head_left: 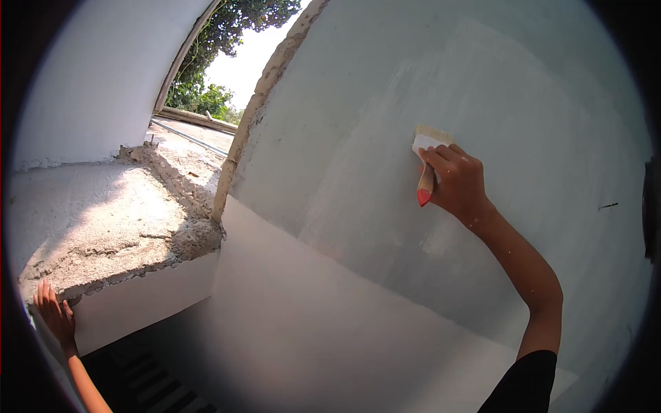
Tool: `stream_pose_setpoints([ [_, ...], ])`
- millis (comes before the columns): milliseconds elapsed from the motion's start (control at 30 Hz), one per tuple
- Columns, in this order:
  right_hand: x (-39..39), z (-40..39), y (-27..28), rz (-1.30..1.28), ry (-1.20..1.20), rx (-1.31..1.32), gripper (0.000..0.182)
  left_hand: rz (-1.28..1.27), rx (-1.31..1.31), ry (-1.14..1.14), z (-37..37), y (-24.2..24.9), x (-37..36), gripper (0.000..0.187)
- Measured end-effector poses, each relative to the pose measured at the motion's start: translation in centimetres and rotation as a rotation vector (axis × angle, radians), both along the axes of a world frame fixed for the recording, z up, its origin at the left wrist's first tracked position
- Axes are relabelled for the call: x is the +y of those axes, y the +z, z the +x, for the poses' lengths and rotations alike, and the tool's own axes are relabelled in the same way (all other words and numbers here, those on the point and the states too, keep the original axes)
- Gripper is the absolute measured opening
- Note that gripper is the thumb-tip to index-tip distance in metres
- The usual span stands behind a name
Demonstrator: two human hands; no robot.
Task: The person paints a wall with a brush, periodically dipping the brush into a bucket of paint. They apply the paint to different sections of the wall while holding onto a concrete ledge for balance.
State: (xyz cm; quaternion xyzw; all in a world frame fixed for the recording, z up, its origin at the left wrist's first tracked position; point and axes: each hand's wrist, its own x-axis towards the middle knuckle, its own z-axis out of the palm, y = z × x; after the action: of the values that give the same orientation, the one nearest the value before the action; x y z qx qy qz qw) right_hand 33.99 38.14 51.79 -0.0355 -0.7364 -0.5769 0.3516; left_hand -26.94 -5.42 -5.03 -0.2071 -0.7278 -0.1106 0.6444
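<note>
My right hand grips a flat paintbrush with a red-tipped wooden handle. Its pale bristles point up and rest at or close to the grey-green wall, which carries streaky whitish strokes. At the lower left, my left hand lies with its fingers spread on the edge of a rough concrete ledge and holds nothing.
A rough-edged opening left of the painted wall shows trees outside. Below runs a white wall band. Dark steps or slats lie deep at the bottom left. A nail-like piece sticks out at right.
</note>
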Motion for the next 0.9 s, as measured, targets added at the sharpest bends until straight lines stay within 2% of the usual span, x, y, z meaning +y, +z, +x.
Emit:
stream_pose_setpoints([
  [33, -0.2, -0.2, -2.7, -0.027, -0.008, -0.033, 0.031, 0.002, -0.001, 0.000, -0.1, -0.1, 0.1, 0.044],
  [67, -0.8, -0.3, -5.5, -0.070, -0.061, -0.058, 0.027, 0.004, -0.003, 0.000, -0.1, -0.2, 0.2, 0.044],
  [100, -1.5, -0.2, -8.3, -0.105, -0.162, -0.120, 0.032, 0.009, -0.011, -0.012, 0.0, -0.4, 0.4, 0.044],
  [167, -2.0, 0.1, -13.7, -0.137, -0.195, -0.285, 0.033, 0.020, -0.025, -0.025, 0.1, -0.2, 0.5, 0.044],
  [200, -2.5, 0.4, -15.9, -0.155, -0.171, -0.381, 0.032, 0.033, 0.067, -0.030, 2.4, 2.7, 0.9, 0.040],
  [233, -2.8, 0.6, -18.0, -0.217, -0.137, -0.460, 0.025, 0.046, 0.159, -0.031, 6.5, 7.8, 1.8, 0.037],
  [267, -3.5, 0.7, -19.4, -0.316, -0.142, -0.513, 0.021, 0.056, 0.250, -0.031, 8.9, 10.3, 2.0, 0.037],
  [300, -4.0, 0.6, -20.1, -0.421, -0.178, -0.533, 0.018, 0.073, 0.224, -0.045, 8.8, 9.9, 1.7, 0.039],
  [367, -4.9, -0.3, -19.0, -0.896, -0.327, -0.531, 0.016, 0.100, 0.174, -0.084, 7.1, 8.0, 1.9, 0.044],
  [400, -4.5, -0.5, -18.3, -0.916, -0.336, -0.506, 0.016, 0.006, -0.005, -0.063, 0.3, 0.3, 0.5, 0.044],
  [467, -3.0, -0.7, -15.7, -0.957, -0.354, -0.454, 0.018, 0.015, -0.020, -0.051, 0.3, 0.0, 0.6, 0.043],
  [533, -1.4, -0.4, -11.8, -1.119, -0.369, -0.223, 0.022, 0.020, -0.022, -0.045, 0.3, 0.1, 0.6, 0.042],
  [600, -0.7, 0.4, -6.9, -1.141, -0.283, -0.139, 0.027, 0.013, -0.017, -0.047, 0.5, 0.3, 0.5, 0.043],
  [800, -2.4, 0.4, 9.0, -0.874, -0.074, 0.167, 0.030, 0.009, -0.012, -0.016, 0.0, 0.0, 0.1, 0.042],
  [900, -2.0, 0.2, 16.8, -0.450, 0.007, 0.264, 0.029, 0.006, -0.023, -0.012, 0.4, 0.3, 0.0, 0.041],
])
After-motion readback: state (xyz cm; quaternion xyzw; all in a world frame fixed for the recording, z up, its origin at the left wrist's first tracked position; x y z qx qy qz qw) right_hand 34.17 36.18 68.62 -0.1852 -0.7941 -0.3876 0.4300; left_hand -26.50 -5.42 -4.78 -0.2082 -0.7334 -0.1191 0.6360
